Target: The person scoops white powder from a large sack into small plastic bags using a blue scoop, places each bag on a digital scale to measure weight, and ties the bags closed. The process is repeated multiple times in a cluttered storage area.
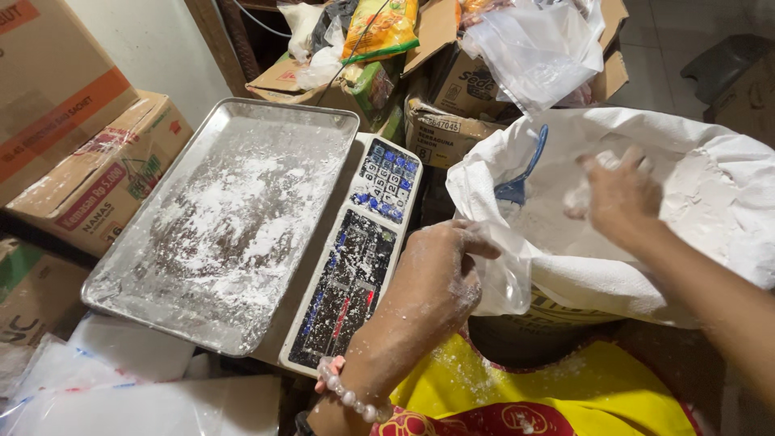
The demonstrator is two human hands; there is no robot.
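Nearest the camera, the flour-dusted left hand [436, 274], a pale bead bracelet [349, 396] on its wrist, has its grip closed on a thin clear plastic bag [504, 282] at the near rim of the large white woven sack [710, 194]. Farther right, the right hand [617, 194] reaches into the sack's mouth, fingers curled around a clump of white powder, near the blue plastic scoop [521, 182]. Left of the sack lies the powder-dusted steel weighing tray [226, 218] of an electronic scale [355, 258].

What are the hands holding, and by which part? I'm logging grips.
The left hand grips the sack's rolled rim. The right hand, inside the sack, pinches something white; what it is cannot be told.
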